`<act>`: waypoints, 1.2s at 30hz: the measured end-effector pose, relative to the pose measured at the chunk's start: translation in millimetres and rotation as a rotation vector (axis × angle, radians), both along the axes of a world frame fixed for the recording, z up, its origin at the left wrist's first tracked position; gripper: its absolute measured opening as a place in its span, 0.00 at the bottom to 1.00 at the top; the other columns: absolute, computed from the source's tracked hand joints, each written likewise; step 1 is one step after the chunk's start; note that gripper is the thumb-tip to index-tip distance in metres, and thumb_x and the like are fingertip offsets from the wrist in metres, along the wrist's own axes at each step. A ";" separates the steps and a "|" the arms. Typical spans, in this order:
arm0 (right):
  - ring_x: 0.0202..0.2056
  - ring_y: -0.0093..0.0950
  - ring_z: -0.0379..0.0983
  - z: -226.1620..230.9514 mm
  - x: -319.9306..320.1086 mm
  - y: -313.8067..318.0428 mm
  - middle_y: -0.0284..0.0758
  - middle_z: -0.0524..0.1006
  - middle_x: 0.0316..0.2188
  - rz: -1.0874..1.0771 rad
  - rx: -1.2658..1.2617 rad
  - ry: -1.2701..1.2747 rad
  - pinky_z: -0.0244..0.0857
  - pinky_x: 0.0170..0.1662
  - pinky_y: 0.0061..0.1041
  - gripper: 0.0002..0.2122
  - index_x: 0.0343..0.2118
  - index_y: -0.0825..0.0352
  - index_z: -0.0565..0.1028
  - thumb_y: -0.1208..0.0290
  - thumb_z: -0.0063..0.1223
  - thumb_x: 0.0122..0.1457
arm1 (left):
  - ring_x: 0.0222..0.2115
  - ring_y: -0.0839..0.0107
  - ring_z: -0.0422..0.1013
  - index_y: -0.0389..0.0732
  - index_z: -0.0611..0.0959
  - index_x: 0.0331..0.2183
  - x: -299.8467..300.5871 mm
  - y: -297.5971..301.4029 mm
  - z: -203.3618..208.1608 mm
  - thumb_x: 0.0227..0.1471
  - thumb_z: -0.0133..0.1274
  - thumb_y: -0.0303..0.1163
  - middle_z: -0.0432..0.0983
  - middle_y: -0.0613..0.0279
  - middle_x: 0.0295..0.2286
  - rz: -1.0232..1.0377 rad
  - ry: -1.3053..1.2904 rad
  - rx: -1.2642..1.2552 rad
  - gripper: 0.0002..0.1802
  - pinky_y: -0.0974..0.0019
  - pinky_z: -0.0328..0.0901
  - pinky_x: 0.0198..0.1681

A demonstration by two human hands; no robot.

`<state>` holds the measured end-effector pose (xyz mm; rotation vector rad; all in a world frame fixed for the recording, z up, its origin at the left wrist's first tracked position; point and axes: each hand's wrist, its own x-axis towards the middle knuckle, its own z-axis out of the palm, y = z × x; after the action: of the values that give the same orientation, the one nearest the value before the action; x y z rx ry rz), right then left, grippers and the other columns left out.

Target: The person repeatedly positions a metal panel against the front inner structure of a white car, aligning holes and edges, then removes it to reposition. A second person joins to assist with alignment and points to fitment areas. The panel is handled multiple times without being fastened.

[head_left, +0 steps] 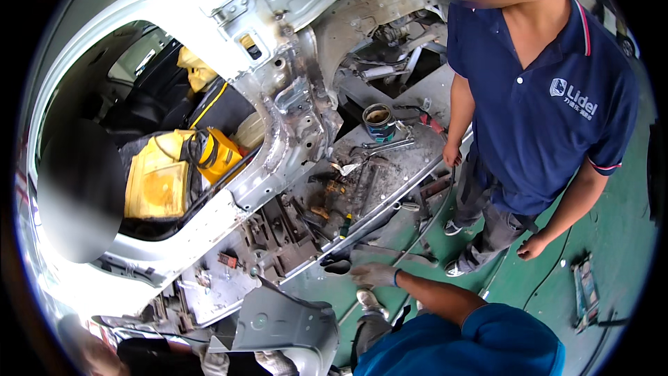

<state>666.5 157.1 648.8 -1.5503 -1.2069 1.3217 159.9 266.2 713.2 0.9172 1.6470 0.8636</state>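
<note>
My right hand [374, 275], in a grey work glove, reaches in from the lower right, fingers stretched out and nothing seen in it. It hovers over the green floor, close to a dark hollow metal piece [339, 267] and a long grey metal strip [400, 256]. I cannot tell whether it touches either. My left hand is out of view. At the lower edge, a co-worker in dark clothes holds a curved grey sheet-metal panel [285, 324] with two gloved hands [275, 362]. The panel stands to the left of my right hand.
A stripped white car body [223, 63] fills the left and top. Below it, a grey platform [410, 157] bears wrenches, a tin can [378, 122] and metal parts. A co-worker in a navy shirt [529, 111] stands at the right. Cables cross the floor near a jack-like tool [584, 292].
</note>
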 end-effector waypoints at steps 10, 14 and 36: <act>0.55 0.24 0.74 68.5 -74.5 -44.6 0.34 0.79 0.56 0.217 0.008 0.339 0.68 0.60 0.26 0.21 0.63 0.66 0.73 0.59 0.52 0.73 | 0.28 0.77 0.71 0.32 0.79 0.53 117.7 -99.5 109.9 0.66 0.51 0.39 0.80 0.63 0.32 0.081 -0.182 0.531 0.22 0.69 0.67 0.31; 0.44 0.24 0.80 84.2 -87.3 -63.6 0.33 0.83 0.45 0.204 -0.110 0.543 0.75 0.48 0.29 0.16 0.57 0.68 0.77 0.65 0.53 0.72 | 0.21 0.80 0.66 0.38 0.81 0.43 97.9 -88.5 95.2 0.65 0.54 0.42 0.74 0.72 0.24 0.119 -0.182 0.458 0.16 0.71 0.59 0.22; 0.54 0.47 0.75 150.3 -269.1 -21.3 0.52 0.77 0.53 0.476 0.253 0.090 0.68 0.60 0.37 0.19 0.55 0.72 0.74 0.62 0.54 0.71 | 0.35 0.79 0.72 0.35 0.86 0.45 -37.8 -193.5 55.6 0.64 0.62 0.46 0.83 0.67 0.37 0.307 -0.240 0.388 0.21 0.69 0.67 0.41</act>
<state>397.4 135.8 799.1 -1.0489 -1.6792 1.4444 122.1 72.7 768.8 0.7880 1.4555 1.4836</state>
